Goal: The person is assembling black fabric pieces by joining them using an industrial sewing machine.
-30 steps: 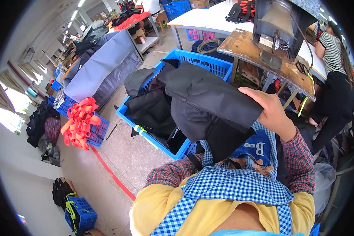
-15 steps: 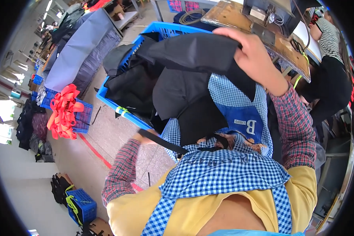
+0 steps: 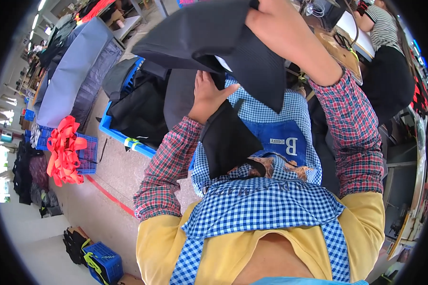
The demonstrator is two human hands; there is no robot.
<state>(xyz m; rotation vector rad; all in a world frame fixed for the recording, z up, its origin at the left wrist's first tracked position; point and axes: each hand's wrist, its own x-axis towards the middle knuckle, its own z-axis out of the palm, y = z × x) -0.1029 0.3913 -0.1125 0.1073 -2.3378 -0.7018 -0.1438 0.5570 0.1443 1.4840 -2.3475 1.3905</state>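
Note:
My right hand (image 3: 283, 35) grips the upper right edge of a large black fabric piece (image 3: 190, 35), raised in front of me, with one pointed end hanging down. Beneath the piece is my left hand (image 3: 209, 95), fingers stretched and thumb spread wide, next to its underside. A small white patch shows at the fold between the hands. Another black fabric piece (image 3: 228, 142) lies over my lap on the blue checked apron (image 3: 290, 107). More black fabric (image 3: 138, 107) fills the blue plastic crate (image 3: 145, 149) at left, partly hidden by the raised piece.
Red straps (image 3: 64, 152) spill over a blue basket (image 3: 89, 159) on the floor at left. Beyond stands a long stack under a grey cover (image 3: 73, 71). Another blue basket (image 3: 104, 259) is at lower left. At right, a person (image 3: 390, 71) leans beside a worktable (image 3: 337, 47).
The black fabric piece has been lifted up and away from my lap by my right hand. My left hand has come from the crate's near side, where a black strap was, to beneath the piece.

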